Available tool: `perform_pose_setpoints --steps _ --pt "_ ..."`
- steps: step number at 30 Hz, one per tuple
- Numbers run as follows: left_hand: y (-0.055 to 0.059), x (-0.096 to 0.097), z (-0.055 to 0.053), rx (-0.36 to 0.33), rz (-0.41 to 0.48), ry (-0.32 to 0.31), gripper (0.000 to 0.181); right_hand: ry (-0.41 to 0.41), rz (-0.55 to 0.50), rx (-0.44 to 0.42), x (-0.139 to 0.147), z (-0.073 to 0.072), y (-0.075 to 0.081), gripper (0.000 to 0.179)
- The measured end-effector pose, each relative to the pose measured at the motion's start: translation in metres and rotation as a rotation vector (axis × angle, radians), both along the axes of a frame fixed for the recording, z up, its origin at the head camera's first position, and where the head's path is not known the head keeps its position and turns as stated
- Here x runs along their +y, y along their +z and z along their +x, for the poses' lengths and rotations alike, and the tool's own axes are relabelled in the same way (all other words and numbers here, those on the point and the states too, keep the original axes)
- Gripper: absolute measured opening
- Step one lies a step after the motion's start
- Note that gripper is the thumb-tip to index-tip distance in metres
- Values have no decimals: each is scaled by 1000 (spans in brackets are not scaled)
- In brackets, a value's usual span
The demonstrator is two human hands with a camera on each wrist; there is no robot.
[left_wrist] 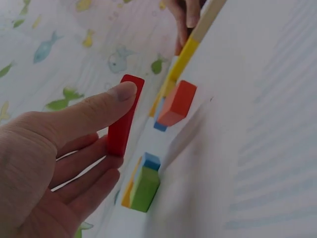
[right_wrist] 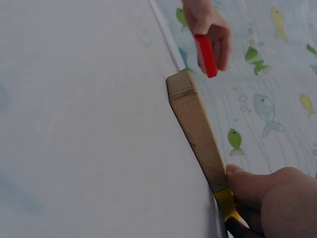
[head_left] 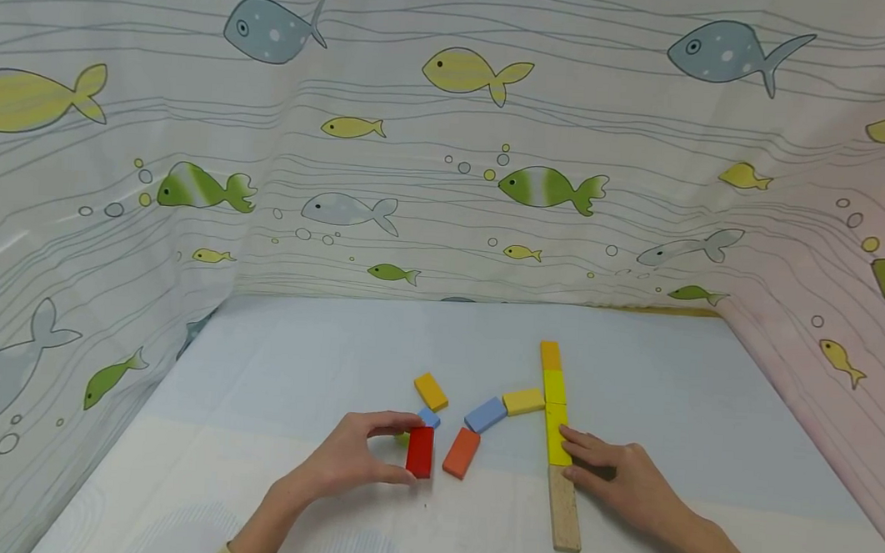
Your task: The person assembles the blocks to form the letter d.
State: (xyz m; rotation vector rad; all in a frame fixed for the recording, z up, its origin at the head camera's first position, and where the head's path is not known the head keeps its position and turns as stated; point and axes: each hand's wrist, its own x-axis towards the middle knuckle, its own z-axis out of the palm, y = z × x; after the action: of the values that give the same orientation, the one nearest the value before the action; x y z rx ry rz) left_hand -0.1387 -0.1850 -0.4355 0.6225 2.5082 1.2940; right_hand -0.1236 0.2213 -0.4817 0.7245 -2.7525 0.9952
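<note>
My left hand (head_left: pixel 358 452) pinches a red block (head_left: pixel 420 452) between thumb and fingers. In the left wrist view that red block (left_wrist: pixel 126 116) is off the table. My right hand (head_left: pixel 623 480) touches the right side of a straight row, with fingertips at a long yellow block (head_left: pixel 557 434) and the thumb by a bare wooden block (head_left: pixel 565 508). Farther up the row lie a shorter yellow block (head_left: pixel 554 387) and an orange-yellow one (head_left: pixel 550 355). A pale yellow block (head_left: pixel 523 402) meets the row from the left, with a blue block (head_left: pixel 485 415) at its other end.
Between the hands lies an orange-red block (head_left: pixel 461 454). Beyond the left hand are an orange-yellow block (head_left: pixel 431 391), a small blue block (head_left: pixel 428 418) and a green block (left_wrist: pixel 145 189), mostly hidden in the head view. A fish-print curtain (head_left: pixel 449 143) surrounds the white table (head_left: pixel 319 345).
</note>
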Motion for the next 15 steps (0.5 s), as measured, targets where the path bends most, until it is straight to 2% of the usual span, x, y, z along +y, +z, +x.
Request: perform_pose_setpoints --steps 6,15 --pt "-6 9 6 5 -20 -54 67 -4 10 0 0 -1 0 46" --pt "-8 18 13 -5 -47 -81 66 -2 14 -20 1 -2 1 46"
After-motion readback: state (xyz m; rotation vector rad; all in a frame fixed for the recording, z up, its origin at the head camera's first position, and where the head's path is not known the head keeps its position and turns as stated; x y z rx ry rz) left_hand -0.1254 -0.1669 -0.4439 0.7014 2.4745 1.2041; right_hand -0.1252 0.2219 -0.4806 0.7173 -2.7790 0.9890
